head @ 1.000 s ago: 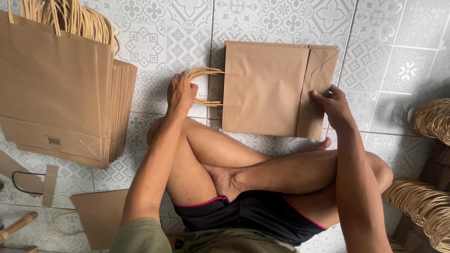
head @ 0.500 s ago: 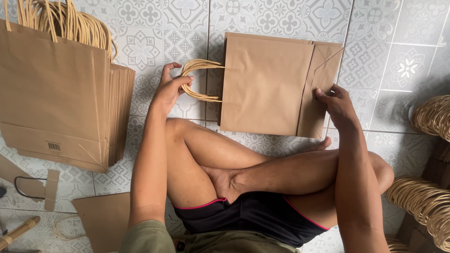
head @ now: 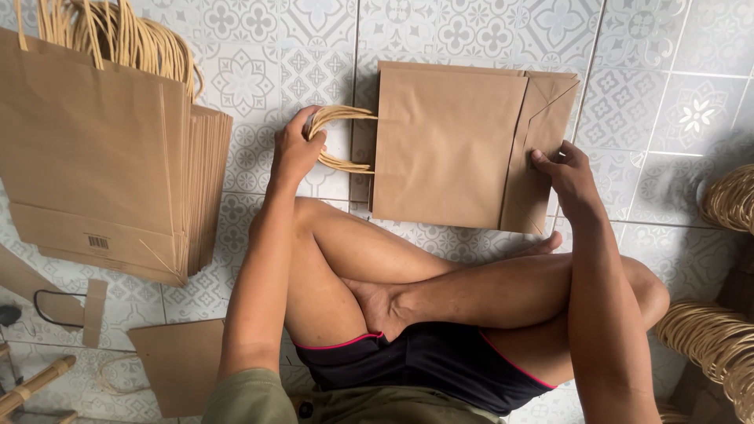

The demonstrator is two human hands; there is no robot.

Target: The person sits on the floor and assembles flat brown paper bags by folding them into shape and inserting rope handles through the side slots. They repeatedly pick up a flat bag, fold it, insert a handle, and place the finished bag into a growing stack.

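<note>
A flat brown paper bag (head: 448, 145) lies on the patterned floor tiles in front of my crossed legs, its folded bottom to the right and its twisted paper handles (head: 339, 140) to the left. My left hand (head: 294, 149) is closed around those handles. My right hand (head: 567, 174) presses its fingers on the bag's folded bottom flap at the right edge.
A thick stack of finished brown bags (head: 110, 153) with handles up lies at the left. Loose brown card pieces (head: 177, 363) and a cord lie at the lower left. Bundles of twisted paper handles (head: 711, 345) are at the right edge.
My left hand has slid up and left from the bag's edge and closed on the handles. The right hand stays on the bottom flap.
</note>
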